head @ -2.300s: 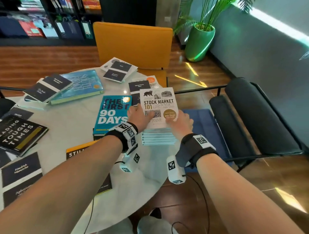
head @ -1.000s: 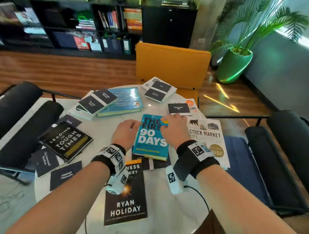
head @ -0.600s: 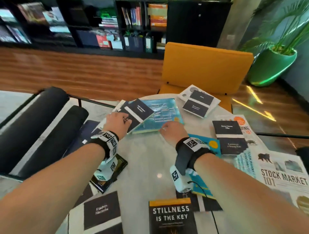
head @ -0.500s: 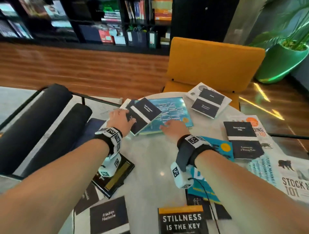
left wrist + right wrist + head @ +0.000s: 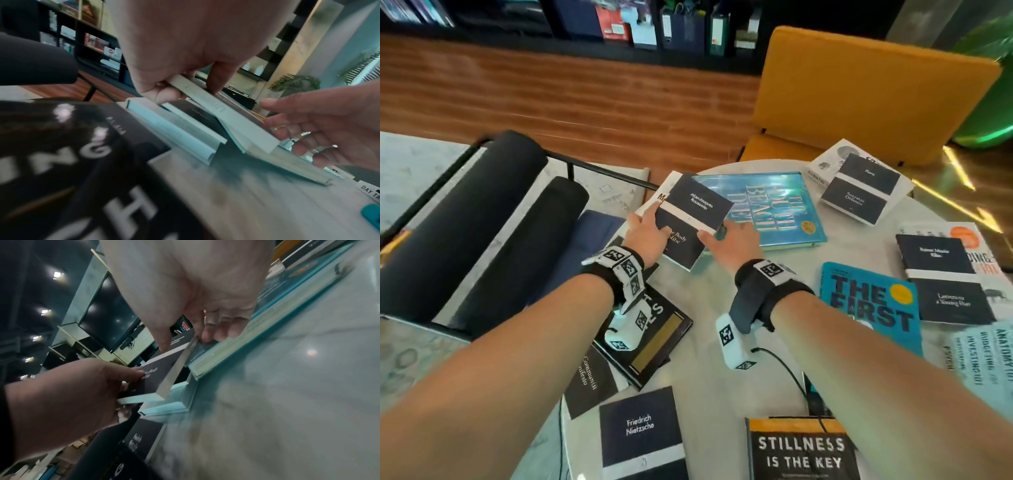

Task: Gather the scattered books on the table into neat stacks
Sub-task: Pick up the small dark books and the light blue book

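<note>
Both hands hold a small dark paperback marked Jean-Jacques Rousseau point(image 5: 698, 205) point(image 5: 236, 123) point(image 5: 162, 373) at the far left of the round white table point(image 5: 705, 308). My left hand point(image 5: 649, 233) point(image 5: 180, 87) pinches its left edge, thumb beneath. My right hand point(image 5: 726, 240) point(image 5: 197, 335) grips its right edge, thumb on the cover. The book is tilted up, partly over a large teal hardback point(image 5: 767, 205) and other books. Loose books lie about: The First 90 Days point(image 5: 869, 305), Stillness Is the Key point(image 5: 801, 452), a Nietzsche paperback point(image 5: 640, 431).
A black hardback point(image 5: 654, 335) lies under my left wrist. More dark paperbacks lie at the back right point(image 5: 859, 188) and right point(image 5: 945, 277). An orange chair point(image 5: 859, 92) stands behind the table and a black chair point(image 5: 482, 219) to the left. The table edge runs close to the held book.
My hands left the Stock Market stack, passed the blue 90 Days book and moved left to the dark paperback. They now grip it and its near edge is raised.
</note>
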{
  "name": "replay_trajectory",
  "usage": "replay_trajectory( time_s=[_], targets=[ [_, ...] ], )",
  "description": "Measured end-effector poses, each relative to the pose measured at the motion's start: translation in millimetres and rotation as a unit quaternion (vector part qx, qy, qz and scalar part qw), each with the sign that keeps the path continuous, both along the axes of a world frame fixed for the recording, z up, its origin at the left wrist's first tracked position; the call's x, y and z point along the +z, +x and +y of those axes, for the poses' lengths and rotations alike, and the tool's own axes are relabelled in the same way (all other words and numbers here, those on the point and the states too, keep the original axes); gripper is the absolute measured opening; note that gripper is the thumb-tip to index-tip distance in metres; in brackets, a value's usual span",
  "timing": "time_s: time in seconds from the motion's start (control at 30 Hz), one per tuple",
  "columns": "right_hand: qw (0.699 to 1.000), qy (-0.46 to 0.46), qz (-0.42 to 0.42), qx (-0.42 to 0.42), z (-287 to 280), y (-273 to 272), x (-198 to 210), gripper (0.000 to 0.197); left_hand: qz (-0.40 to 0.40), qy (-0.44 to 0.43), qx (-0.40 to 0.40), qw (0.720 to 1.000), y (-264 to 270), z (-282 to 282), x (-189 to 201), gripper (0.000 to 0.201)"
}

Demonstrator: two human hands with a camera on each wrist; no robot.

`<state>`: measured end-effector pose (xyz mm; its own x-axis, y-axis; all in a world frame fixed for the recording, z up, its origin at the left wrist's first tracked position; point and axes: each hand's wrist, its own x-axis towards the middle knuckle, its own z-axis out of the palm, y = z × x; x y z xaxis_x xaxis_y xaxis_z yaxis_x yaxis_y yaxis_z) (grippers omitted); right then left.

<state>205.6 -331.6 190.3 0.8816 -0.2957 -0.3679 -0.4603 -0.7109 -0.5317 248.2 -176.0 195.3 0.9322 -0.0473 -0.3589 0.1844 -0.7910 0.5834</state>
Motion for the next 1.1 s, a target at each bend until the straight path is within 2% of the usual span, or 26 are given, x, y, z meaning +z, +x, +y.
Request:
replay_trajectory(
  time_s=[0.1,0.23,0.3,0.4,0.47,0.67,0.73,0.8,0.93,1.0,1.1],
  targets=[
    [0.996,0.084,-0.028,-0.023,15.5,-12.1,1.0,0.086,0.017,-0.012,0.056,0.998,-26.3,21.9,-6.3,0.068],
    [0.973,0.221,-0.034,-0.054,33.4,-37.7,6.5,0.096,0.017,-0.001,0.076,0.997,-59.8,52.6,-10.8,0.075],
    [0.97,0.24,-0.022,-0.037,41.0,-48.6,0.8,0.087,0.025,0.026,0.075,0.997,-74.2,66.8,-11.7,0.077],
    [0.976,0.219,0.005,0.004,55.2,-65.4,-4.8,0.061,0.025,0.144,0.076,0.986,-93.6,83.1,-14.0,0.08],
    [0.979,0.198,0.028,0.03,60.5,-75.0,-8.9,0.053,0.019,0.201,0.08,0.976,-104.2,88.0,-16.0,0.077],
    [0.984,0.179,0.027,-0.005,37.2,-73.3,-4.8,0.032,-0.03,0.266,0.103,0.958,-102.3,74.8,-14.5,0.063],
    [0.993,0.12,0.019,-0.014,22.9,-63.9,0.5,0.032,-0.055,0.268,0.083,0.958,-90.9,60.7,-10.3,0.056],
    [0.995,0.081,0.034,-0.039,6.1,-51.3,2.1,0.042,-0.088,0.252,0.046,0.963,-73.5,42.2,-5.0,0.05],
    [0.983,0.119,0.084,-0.114,-21.4,-31.4,-8.8,0.079,-0.127,0.173,-0.045,0.976,-26.7,-3.7,2.1,0.048],
    [0.974,0.166,0.08,-0.134,-29.9,-26.4,-15.4,0.078,-0.121,0.122,-0.103,0.98,1.1,-27.0,1.9,0.052],
    [0.945,0.245,0.075,-0.204,-42.2,-22.8,-19.4,0.058,-0.114,0.112,-0.166,0.973,47.3,-52.3,-5.6,0.063]
  ],
)
